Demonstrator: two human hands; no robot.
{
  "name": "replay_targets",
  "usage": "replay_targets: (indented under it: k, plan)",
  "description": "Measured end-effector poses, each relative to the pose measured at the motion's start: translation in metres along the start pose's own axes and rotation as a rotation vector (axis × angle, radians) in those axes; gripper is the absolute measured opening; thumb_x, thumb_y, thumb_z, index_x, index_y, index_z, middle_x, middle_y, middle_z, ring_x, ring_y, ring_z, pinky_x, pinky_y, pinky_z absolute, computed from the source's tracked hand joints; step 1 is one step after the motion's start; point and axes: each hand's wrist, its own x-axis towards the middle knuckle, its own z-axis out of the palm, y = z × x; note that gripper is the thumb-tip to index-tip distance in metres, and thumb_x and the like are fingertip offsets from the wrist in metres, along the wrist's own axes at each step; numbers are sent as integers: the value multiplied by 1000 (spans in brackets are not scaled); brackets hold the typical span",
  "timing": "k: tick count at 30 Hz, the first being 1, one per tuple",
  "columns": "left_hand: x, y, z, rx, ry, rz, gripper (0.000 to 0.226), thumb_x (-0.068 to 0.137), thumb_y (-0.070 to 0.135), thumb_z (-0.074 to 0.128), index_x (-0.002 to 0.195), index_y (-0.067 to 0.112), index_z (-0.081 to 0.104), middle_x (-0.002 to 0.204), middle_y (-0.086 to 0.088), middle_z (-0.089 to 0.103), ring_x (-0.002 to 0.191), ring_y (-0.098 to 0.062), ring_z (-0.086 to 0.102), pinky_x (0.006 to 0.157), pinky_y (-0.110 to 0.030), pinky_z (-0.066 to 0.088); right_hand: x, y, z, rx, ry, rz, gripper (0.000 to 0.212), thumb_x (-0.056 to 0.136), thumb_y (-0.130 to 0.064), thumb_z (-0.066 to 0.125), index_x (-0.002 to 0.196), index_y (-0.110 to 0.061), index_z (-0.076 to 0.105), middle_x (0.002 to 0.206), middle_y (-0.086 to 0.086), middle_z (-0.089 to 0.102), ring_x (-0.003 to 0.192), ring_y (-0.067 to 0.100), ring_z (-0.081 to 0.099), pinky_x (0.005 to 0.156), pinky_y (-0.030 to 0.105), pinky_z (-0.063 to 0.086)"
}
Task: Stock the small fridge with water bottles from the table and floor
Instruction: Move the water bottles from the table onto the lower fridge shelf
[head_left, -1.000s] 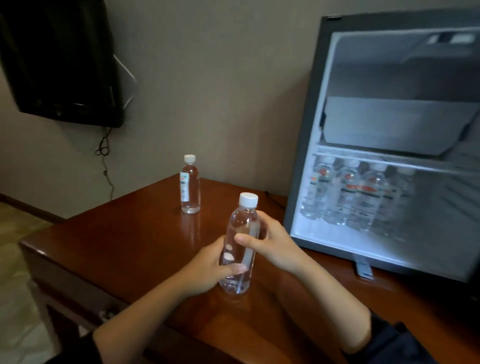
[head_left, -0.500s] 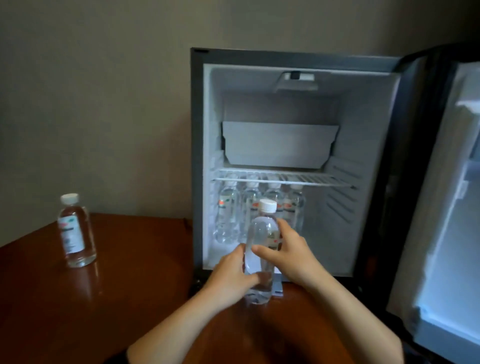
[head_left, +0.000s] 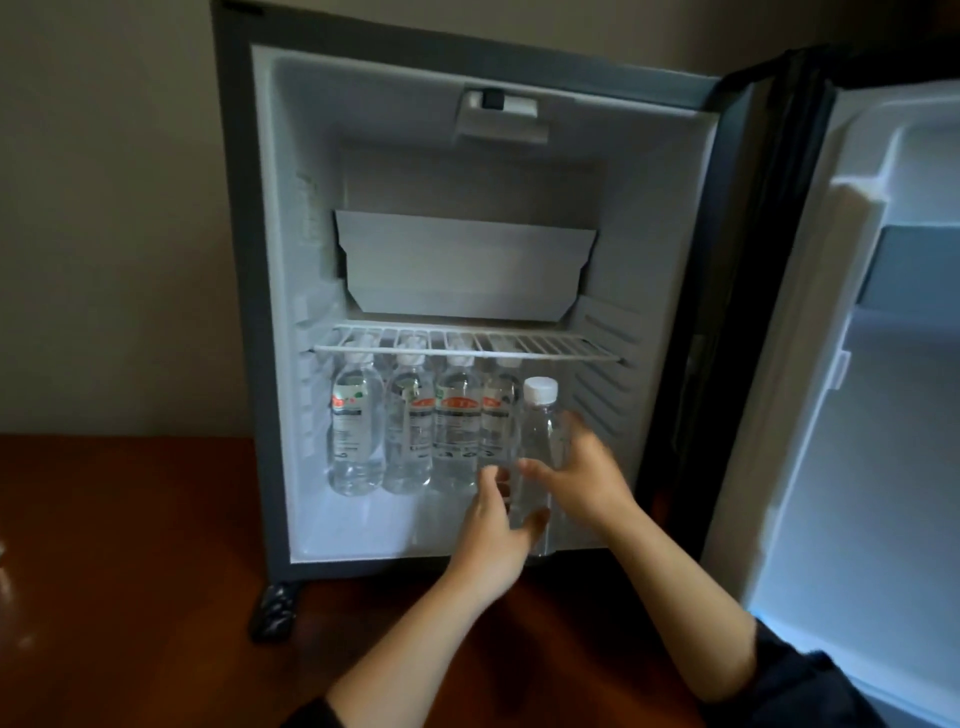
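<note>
The small fridge (head_left: 249, 312) stands open on the wooden table. A clear water bottle (head_left: 537, 441) with a white cap is upright at the front right of the lower compartment, held between both hands. My left hand (head_left: 493, 535) grips its lower part from the left. My right hand (head_left: 582, 473) wraps its middle from the right. Behind it, several labelled water bottles (head_left: 405, 431) stand in a row under the white wire shelf (head_left: 545, 345).
The fridge door (head_left: 883, 364) hangs open to the right, close to my right arm. A grey tray (head_left: 462, 270) sits in the upper compartment. The brown table top (head_left: 130, 545) stretches to the left. A dark fridge foot (head_left: 272, 613) is at the front.
The bottle and both hands have moved from the table in front of the fridge into the lower compartment, to the right of the row. The view has come closer to the fridge.
</note>
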Motion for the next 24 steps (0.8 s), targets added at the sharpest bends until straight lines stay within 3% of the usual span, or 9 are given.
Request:
replay_targets:
  k: [4, 7, 12, 14, 17, 21, 24]
  plan:
    - [6, -4, 14, 13, -8, 24, 60, 89, 21, 59, 140, 25, 28, 133, 3, 42, 117, -9, 46, 99, -24, 40, 11, 15, 2, 55, 72, 42, 47, 82, -20, 70, 123, -16, 46, 110, -1, 61, 100, 17, 60, 82, 27, 45]
    - [11, -9, 23, 19, -52, 3, 61, 91, 17, 56, 144, 20, 26, 136, -5, 39, 125, -17, 45, 105, -26, 36, 30, 23, 5, -37, 131, 104, 52, 83, -25, 69, 127, -15, 43, 115, 0, 59, 110, 24, 58, 82, 28, 44]
    - [35, -8, 40, -203, -90, -100, 64, 89, 1, 54, 144, 17, 24, 143, -14, 36, 128, -28, 43, 107, -36, 39, 65, 26, 6, -161, 49, 238, 71, 84, -32, 66, 141, -15, 27, 141, 13, 46, 129, 33, 45, 105, 42, 39]
    - [44, -7, 44, -293, -61, -122, 65, 88, -8, 51, 144, 11, 24, 143, -15, 35, 129, -31, 42, 102, -37, 40, 74, 24, 4, -131, 43, 285, 64, 84, -29, 66, 137, -12, 33, 137, 13, 51, 124, 32, 50, 102, 38, 42]
    - [52, -6, 50, -317, -74, -90, 64, 87, -12, 47, 144, 7, 22, 134, 0, 35, 124, -14, 40, 96, -27, 42, 84, 24, 6, -98, 29, 305, 41, 89, -22, 60, 125, -2, 52, 126, 16, 60, 117, 31, 56, 84, 25, 43]
    - [68, -10, 60, -244, -70, -89, 67, 91, 3, 50, 147, 8, 15, 153, -10, 24, 140, -23, 27, 114, -38, 28, 96, 34, 20, -37, 49, 287, 38, 93, -27, 52, 118, 1, 61, 120, 20, 64, 115, 32, 59, 90, 33, 47]
    - [82, -12, 63, -193, -73, -79, 63, 94, 9, 46, 148, 7, 13, 155, -12, 19, 143, -22, 20, 117, -31, 20, 107, 39, 28, -27, 78, 308, 42, 93, -34, 50, 120, -3, 60, 121, 17, 64, 115, 30, 59, 86, 31, 46]
